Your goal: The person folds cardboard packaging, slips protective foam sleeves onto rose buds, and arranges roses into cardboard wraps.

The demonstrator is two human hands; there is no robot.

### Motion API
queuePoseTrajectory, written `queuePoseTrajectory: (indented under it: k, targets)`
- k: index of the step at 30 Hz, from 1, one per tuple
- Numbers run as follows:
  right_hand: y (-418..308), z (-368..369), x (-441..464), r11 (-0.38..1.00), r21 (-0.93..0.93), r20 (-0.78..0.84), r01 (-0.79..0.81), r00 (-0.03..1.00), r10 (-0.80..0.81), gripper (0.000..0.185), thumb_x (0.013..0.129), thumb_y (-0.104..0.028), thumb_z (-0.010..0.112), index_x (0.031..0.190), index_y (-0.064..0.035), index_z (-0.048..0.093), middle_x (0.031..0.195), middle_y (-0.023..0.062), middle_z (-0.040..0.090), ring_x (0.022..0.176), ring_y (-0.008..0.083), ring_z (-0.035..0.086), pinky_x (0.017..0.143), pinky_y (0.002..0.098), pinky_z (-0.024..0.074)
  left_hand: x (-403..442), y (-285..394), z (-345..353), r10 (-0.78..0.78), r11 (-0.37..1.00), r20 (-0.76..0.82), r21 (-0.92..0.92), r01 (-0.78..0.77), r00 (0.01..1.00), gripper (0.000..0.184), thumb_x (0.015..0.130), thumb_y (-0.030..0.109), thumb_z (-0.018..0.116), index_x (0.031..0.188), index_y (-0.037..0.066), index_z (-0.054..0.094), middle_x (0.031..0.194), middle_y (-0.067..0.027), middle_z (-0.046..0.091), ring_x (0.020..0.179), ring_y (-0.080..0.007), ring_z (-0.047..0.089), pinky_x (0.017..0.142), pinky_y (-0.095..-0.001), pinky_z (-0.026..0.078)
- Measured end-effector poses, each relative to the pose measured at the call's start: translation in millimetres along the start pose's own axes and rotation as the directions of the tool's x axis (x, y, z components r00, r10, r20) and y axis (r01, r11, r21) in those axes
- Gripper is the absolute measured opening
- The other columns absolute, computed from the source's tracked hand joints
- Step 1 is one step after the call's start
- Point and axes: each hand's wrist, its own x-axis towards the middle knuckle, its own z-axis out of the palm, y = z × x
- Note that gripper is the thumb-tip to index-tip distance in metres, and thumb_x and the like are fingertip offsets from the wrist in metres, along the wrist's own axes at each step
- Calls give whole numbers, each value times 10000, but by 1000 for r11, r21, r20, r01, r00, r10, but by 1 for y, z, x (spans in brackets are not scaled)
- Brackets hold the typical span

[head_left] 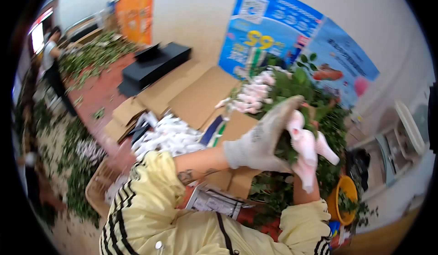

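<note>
My left hand (258, 143), in a pale grey work glove, reaches across from the left. Its fingers stretch up and its thumb points lower right, with green leaves in the gap between them. Right beside its fingertips is a cluster of flower heads in white-pink mesh sleeves (303, 141), probably roses, tilted downward. Of my right arm, the bare forearm (305, 193) shows below the cluster. The sleeved flowers and leaves hide my right hand, so its grip cannot be seen. Behind them lies a heap of leafy stems (328, 141).
Many white mesh sleeves (171, 134) are piled beside cardboard (200, 93). A black box (155, 68) sits on the red table (102, 88). A plastic crate (98, 182) stands at left, a yellow bucket (347, 200) at right. Another person (52, 68) stands by cut greenery at far left.
</note>
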Motion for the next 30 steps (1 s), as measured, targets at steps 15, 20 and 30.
queuePoseTrajectory:
  k: [15,20,30]
  targets:
    - [3,-27,-37,995,30,-27,-100,995,101,313,787,-173,548,1076,-53,551,1166,103,532,1095,272,516,956,376,414,10,3,24,-6,1000,129,0,6,992,1116,509,208,844,1400,-10,208,1402,-267,293,1300,-428,299,1056,-475,280]
    - [3,-32,-39,995,12,-44,-101,994,101,296,770,-176,559,1041,-57,570,1138,101,546,1079,277,526,944,376,424,10,-2,31,65,998,106,3,-65,992,1114,509,205,847,1399,-10,212,1401,-265,296,1295,-417,313,1053,-468,286]
    - [3,-29,-26,998,-49,-90,-44,995,39,263,736,-181,581,970,-65,608,1083,98,576,1046,285,547,921,375,443,11,-4,30,71,997,111,-16,-70,991,1138,566,222,860,1401,-40,132,1386,-217,309,1300,-316,339,1056,-414,281]
